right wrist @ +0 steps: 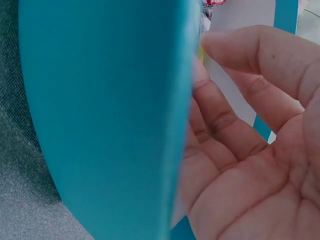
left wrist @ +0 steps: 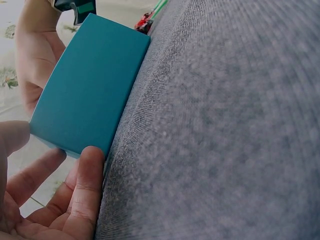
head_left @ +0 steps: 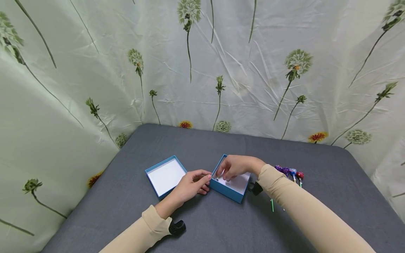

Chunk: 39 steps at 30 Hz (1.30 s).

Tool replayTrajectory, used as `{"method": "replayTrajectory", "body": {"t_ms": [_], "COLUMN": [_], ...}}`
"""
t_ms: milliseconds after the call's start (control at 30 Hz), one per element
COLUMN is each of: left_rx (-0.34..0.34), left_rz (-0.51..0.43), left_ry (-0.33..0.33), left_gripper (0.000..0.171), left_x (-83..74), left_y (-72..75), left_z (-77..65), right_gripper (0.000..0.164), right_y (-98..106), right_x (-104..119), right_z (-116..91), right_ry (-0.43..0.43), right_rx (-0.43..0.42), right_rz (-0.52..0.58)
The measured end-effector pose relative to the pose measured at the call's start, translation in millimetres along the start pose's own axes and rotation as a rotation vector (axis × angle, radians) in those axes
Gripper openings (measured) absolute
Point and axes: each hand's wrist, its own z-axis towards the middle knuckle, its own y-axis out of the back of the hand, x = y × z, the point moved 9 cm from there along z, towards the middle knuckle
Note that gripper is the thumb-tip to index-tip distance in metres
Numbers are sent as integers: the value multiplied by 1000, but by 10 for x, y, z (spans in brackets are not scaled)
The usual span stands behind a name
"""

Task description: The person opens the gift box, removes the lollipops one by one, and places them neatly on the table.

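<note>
An open blue box (head_left: 226, 190) with a white inside stands on the grey cloth. My left hand (head_left: 188, 187) holds its near left corner, thumb by the rim and fingertips against the side. Inside the box is my right hand (head_left: 235, 166), thumb and fingers bent downward. In the right wrist view they pinch the thin yellow stick (right wrist: 201, 54) of a lollipop, whose red and clear wrapper (right wrist: 212, 2) shows at the top edge; the box wall hides part of it. The left wrist view shows the box's outer side (left wrist: 92, 85) and the left fingers (left wrist: 90, 170).
Left of the box lies a shallow blue lid (head_left: 167, 175), white side up. Several lollipops (head_left: 300, 175) with purple, blue and red wrappers lie right of the box, partly behind the right forearm. A flowered curtain (head_left: 202, 88) hangs behind the grey table (head_left: 126, 203).
</note>
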Motion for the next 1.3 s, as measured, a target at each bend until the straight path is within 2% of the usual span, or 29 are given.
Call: {"method": "replayTrajectory", "body": {"t_ms": [433,800,1033,1300], "left_rx": [-9,-9,-16,-12], "left_rz": [-1,-11,-8,-14], "left_ry": [4,-5,-8,-7], "left_gripper": [39,40,40,38], "left_x": [-4,-17,-29,-27], "left_y": [6,-8,-4,-7], "left_z": [3,6,-10,-2], "right_gripper": [29,6,19,21], "right_y": [11,69,35,27], "right_x": [-74,-132,-160,-161], "right_z": [6,-49,-73,-89], "right_ry": [-58,-161,-195,-225], "right_rx": [-14,-102,-140,-157], "right_rz": [-35,-203,-245,-274]}}
